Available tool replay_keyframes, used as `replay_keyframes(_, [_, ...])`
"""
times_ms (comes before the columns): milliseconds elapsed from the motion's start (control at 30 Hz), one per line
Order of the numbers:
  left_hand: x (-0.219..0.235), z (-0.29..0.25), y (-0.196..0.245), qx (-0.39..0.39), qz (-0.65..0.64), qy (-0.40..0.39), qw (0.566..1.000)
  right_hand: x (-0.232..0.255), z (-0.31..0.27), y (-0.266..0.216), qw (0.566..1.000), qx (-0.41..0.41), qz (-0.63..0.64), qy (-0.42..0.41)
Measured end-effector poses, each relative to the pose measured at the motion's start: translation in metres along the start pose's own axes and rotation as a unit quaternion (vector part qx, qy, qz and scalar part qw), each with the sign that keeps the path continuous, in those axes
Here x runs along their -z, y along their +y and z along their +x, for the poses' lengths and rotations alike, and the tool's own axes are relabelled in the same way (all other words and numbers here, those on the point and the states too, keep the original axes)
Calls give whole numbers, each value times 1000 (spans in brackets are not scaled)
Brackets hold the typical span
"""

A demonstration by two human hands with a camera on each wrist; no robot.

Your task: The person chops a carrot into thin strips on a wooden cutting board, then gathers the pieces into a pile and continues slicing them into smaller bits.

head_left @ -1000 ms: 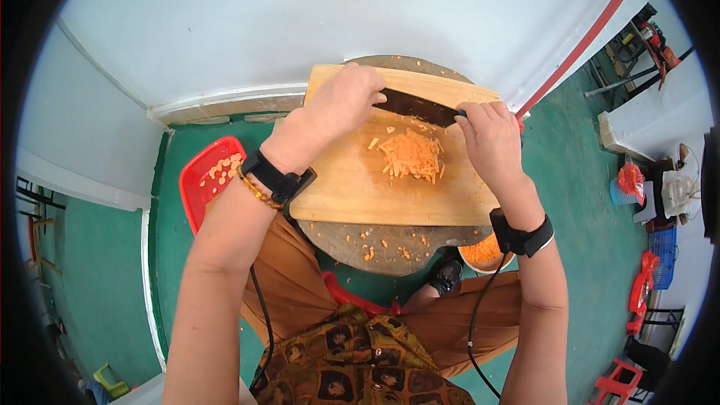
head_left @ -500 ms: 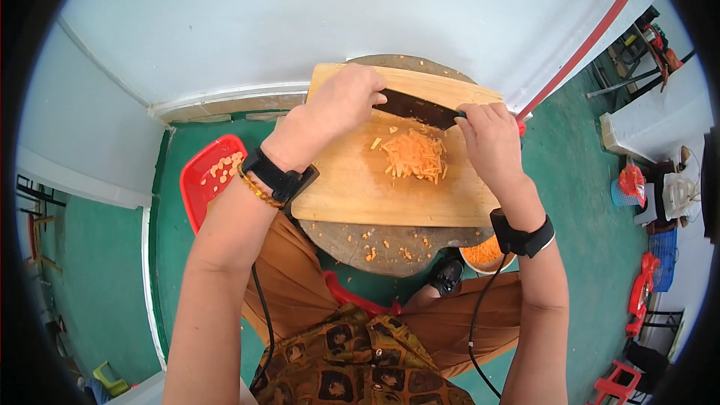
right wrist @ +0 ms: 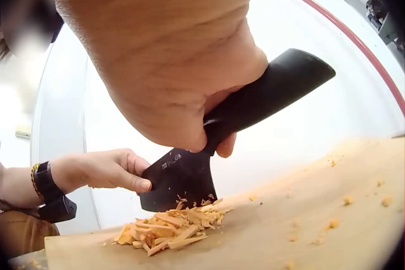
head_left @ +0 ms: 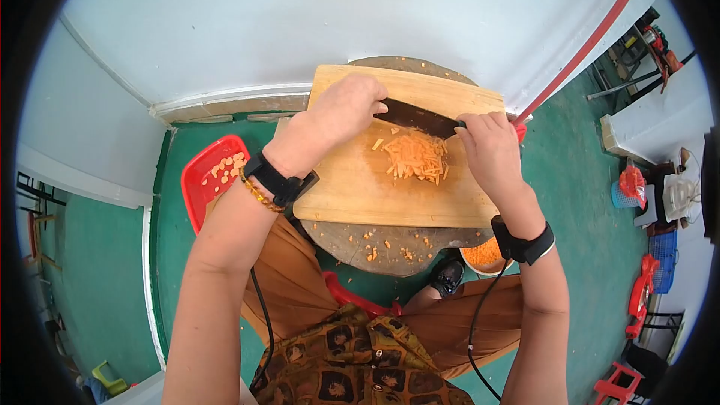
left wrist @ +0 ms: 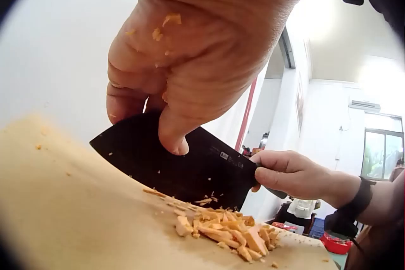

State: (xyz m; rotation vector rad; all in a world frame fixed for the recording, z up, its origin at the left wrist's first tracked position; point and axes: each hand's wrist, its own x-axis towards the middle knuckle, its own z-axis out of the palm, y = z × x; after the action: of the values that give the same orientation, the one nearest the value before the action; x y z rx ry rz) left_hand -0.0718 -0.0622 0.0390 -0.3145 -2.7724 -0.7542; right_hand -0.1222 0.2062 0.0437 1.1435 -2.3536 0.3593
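A round wooden tabletop [head_left: 330, 236] sits low over the green floor [head_left: 577, 255], and a rectangular cutting board [head_left: 337, 195] lies across it. To the left, on the floor, a red tray [head_left: 196, 206] holds orange round slices [head_left: 225, 169]. Near the tabletop's right front edge, a bowl [head_left: 480, 271] holds finely chopped orange bits [head_left: 482, 253].

A dark-bladed cleaver [head_left: 416, 118] stretches between the two hands above the board; its blade is upright with a slight tilt, and its lower edge is right beside the chopped pile. Whether that edge touches the board is unclear. The right hand [head_left: 493, 150] is wrapped round the black handle [right wrist: 278, 86], whose end sticks out past it. The left hand [head_left: 345, 109] pinches the top of the blade near the far end, thumb against the near face.

The pile of orange strips [head_left: 412, 157] lies on the board, on the person's side of the blade. Small orange scraps [head_left: 373, 253] dot the tabletop, and crumbs [left wrist: 157, 34] cling to the left hand.
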Motion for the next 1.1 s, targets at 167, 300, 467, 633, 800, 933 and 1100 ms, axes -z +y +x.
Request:
replay_keyframes(167, [-4,-4,0,-20,47,0,999,-2,-7,-2,1000,10,-11,6])
replay_keyframes(300, [2,-6,5,-39,41,29,998,6,-3,-2,1000,10,3,12])
replay_keyframes(467, [-8,-5,-3,-36,38,29,998,-4,-7,-2,1000,3,-25,10])
replay_keyframes(633, [6,-6,12,-40,7,52,998,15,2,-6,1000,9,-14,25])
replay_keyframes(800, [-6,-3,0,-9,15,4,1000,0,-1,-1,999,11,-15,27])
replay_keyframes(933, [3,-2,10,-43,31,42,998,8,0,-1,999,18,-2,35])
replay_keyframes(1100, [-4,-1,3,-33,29,35,998,-1,-2,1,1000,1,-10,16])
